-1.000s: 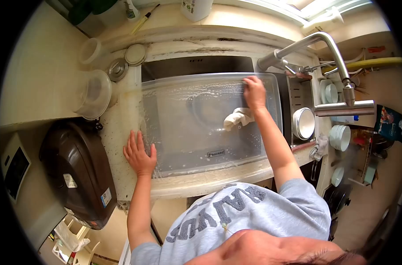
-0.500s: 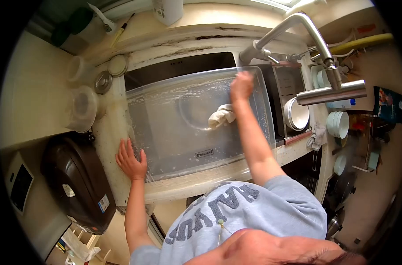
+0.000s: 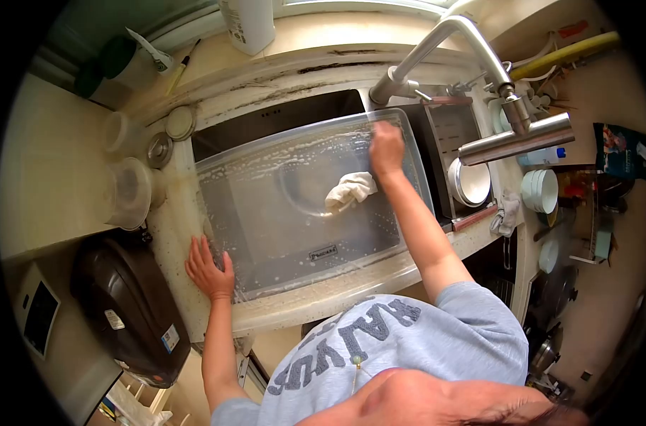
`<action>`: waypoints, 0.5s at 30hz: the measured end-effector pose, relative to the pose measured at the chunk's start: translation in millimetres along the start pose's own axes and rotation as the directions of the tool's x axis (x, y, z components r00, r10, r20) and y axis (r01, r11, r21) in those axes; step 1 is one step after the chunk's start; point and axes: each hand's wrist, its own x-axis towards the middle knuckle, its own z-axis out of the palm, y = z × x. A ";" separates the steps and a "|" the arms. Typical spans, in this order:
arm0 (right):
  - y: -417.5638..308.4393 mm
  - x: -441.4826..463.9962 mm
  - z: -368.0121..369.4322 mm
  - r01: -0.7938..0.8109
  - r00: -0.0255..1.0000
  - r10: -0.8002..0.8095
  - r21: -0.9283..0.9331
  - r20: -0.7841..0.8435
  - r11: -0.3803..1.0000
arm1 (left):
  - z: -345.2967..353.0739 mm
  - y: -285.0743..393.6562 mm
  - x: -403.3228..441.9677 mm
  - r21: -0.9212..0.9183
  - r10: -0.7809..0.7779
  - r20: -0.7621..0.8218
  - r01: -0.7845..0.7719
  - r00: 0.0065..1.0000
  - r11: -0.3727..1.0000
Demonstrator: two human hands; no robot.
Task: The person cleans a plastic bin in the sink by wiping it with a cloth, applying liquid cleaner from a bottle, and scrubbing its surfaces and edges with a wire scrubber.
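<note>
A large translucent plastic lid or bin (image 3: 266, 220), streaked with suds, lies across the dark sink (image 3: 280, 122). My left hand (image 3: 210, 270) rests with spread fingers on the counter and against the left edge of the plastic piece. Near its upper right corner, my right hand (image 3: 387, 150) is closed on the plastic surface; the fingertips are blurred, and what they hold, if anything, cannot be made out. A crumpled white cloth (image 3: 350, 192) lies on the plastic, just left of my right wrist.
A steel faucet (image 3: 451, 28) arches over the sink's right side. White bowls (image 3: 469, 182) stand right of the plastic. Plastic tubs (image 3: 129, 193) and round lids (image 3: 180, 123) line the left counter. A brown appliance (image 3: 127, 305) sits at lower left; a white bottle (image 3: 249, 25) stands behind.
The view has shifted, so the sink and faucet appear further left and tilted. My right hand has moved a little over the plastic's upper right part. My left hand stays at the left edge.
</note>
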 end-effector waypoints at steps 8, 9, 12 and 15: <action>-22.4 -0.1 -12.3 0.036 0.999 -0.036 0.053 0.006 0.998 | -3.4 1.6 0.5 -0.002 0.006 -0.019 -0.006 1.000 1.000; -9.7 -0.4 -16.4 0.042 0.999 -0.044 0.128 0.013 0.991 | -3.3 -1.1 0.4 0.002 0.008 -0.020 -0.008 1.000 1.000; -5.2 6.2 4.7 -0.101 0.994 0.102 0.022 -0.050 0.995 | -2.8 0.3 -4.1 -0.007 0.020 -0.024 -0.020 1.000 1.000; -43.2 -18.2 0.0 0.170 0.972 -0.114 0.277 -0.206 0.946 | -4.4 5.4 4.8 -0.024 -0.009 -0.028 0.009 1.000 1.000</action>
